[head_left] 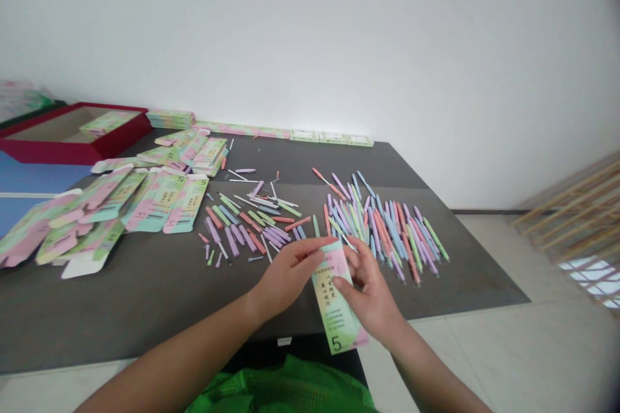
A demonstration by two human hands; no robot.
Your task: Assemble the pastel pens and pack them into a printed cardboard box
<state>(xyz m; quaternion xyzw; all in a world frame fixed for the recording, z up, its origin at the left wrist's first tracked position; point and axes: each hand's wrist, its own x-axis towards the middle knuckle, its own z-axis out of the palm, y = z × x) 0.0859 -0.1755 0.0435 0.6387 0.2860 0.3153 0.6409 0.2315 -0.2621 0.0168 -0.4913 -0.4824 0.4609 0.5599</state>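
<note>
Carton (336, 300) is being clamped between fingers of the left hand (289, 276) and right hand (369, 290), while loose pens (385, 232) are lying unpacked on the tabletop (121, 310).

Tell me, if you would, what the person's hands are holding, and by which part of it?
Both hands hold a flat printed card sleeve marked 5: the left hand at its upper end, the right hand along its upper right edge.

The left hand (288, 277) and right hand (371, 290) cover the card's (335, 310) top; its fine print is unreadable. The near edge cuts off the green cloth (281, 390).
</note>
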